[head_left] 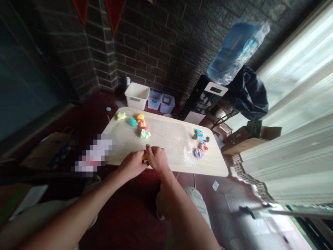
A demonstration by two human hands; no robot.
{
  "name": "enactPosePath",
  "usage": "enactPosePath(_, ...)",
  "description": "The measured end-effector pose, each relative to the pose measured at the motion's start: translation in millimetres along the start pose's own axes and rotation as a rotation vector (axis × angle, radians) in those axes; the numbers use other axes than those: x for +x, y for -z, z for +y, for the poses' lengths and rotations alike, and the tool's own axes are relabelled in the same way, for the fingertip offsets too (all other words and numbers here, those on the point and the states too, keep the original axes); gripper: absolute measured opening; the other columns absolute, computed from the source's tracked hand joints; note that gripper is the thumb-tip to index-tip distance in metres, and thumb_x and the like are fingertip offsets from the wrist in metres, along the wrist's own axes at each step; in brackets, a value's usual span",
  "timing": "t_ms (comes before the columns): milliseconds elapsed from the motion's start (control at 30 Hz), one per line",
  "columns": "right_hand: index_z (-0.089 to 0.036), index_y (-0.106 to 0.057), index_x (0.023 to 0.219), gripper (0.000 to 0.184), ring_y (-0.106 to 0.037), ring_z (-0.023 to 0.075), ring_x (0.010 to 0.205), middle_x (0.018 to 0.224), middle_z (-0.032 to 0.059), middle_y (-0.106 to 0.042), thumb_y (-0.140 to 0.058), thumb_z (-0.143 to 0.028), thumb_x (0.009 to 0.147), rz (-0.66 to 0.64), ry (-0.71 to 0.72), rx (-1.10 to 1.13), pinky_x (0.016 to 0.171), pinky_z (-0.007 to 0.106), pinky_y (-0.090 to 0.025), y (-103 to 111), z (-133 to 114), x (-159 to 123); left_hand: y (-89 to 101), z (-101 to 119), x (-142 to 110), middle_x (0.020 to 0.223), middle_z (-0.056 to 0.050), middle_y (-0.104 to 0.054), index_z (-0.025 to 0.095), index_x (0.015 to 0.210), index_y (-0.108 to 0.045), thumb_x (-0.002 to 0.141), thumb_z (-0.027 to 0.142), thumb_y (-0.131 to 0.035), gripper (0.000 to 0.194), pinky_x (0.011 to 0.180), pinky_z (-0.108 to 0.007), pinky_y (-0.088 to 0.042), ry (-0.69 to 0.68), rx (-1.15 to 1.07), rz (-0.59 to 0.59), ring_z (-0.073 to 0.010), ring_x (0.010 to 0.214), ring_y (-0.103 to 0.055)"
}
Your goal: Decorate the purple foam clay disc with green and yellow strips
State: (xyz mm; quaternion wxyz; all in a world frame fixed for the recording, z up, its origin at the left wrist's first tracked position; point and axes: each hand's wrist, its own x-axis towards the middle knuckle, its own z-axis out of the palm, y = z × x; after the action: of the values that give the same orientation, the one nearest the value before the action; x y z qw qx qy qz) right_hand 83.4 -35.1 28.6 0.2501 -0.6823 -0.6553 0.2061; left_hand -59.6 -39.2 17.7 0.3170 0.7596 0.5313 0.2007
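Note:
My left hand [134,164] and my right hand [157,159] meet over the front edge of a pale table [218,166]. Both are closed around a small yellow object [144,157]; fingers cover most of it, so its kind is not clear. Beneath and beyond the hands lies a sheet of bubble wrap [171,139]. Farther back on the left are a pale green lump [145,133], an orange one [141,123], a teal one [133,122] and a yellow star-like piece [121,116]. On the right sit a purple round piece [198,153] and a pinkish ring [204,147].
A blue disc [199,132] and a grey-blue dumbbell-shaped piece [201,138] lie at the table's right. Behind it stand a white bin [136,100], clear tubs [167,103] and a water dispenser [197,99]. A cardboard box [241,142] is to the right.

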Motion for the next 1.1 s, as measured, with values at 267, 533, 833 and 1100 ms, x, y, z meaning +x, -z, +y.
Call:
enactPosePath(267, -0.021, -0.058, 0.056, 0.064, -0.053, 0.016, 0.05, 0.054, 0.0046, -0.063, -0.046, -0.063, 0.103, 0.022, 0.061, 0.13, 0.054, 0.029, -0.032, 1, 9, 3, 0.5, 2, -1, 0.099, -0.015, -0.079, 0.018, 0.098, -0.067, 0.085, 0.022, -0.069, 0.013, 0.078, -0.037, -0.055, -0.078, -0.012, 0.019, -0.0309, 0.093, -0.076)
enactPosePath(533, -0.022, -0.052, 0.051, 0.066, -0.046, 0.0158, 0.048, 0.046, 0.0022, -0.052, -0.049, -0.069, 0.096, 0.109, -0.005, 0.213, 0.052, 0.031, -0.028, 6, 0, 23, 22.3, -2, 6, 0.098, -0.012, -0.075, 0.02, 0.098, -0.063, 0.083, 0.034, -0.074, 0.023, 0.079, -0.039, -0.055, -0.167, -0.109, 0.08, -0.0299, 0.09, -0.072)
enactPosePath(833, -0.023, -0.053, 0.052, 0.069, -0.047, 0.0147, 0.04, 0.042, 0.0021, -0.052, -0.046, -0.074, 0.097, 0.089, -0.098, 0.454, 0.046, 0.029, -0.035, 7, -4, 25, 55.9, -23, 2, 0.089, -0.007, -0.075, 0.017, 0.095, -0.068, 0.103, 0.042, -0.05, 0.032, 0.076, -0.029, -0.055, -0.164, -0.413, 0.434, -0.019, 0.082, -0.071)
enactPosePath(1100, -0.024, -0.049, 0.058, 0.065, -0.043, 0.0105, 0.035, 0.043, -0.0015, -0.049, -0.046, -0.074, 0.099, 0.061, -0.076, 0.777, 0.038, 0.025, -0.031, 6, -11, 19, 82.1, -29, 19, 0.075, -0.005, -0.073, 0.016, 0.083, -0.07, 0.096, 0.041, -0.059, 0.03, 0.061, -0.023, -0.052, -0.16, -0.479, 0.56, -0.0144, 0.065, -0.067)
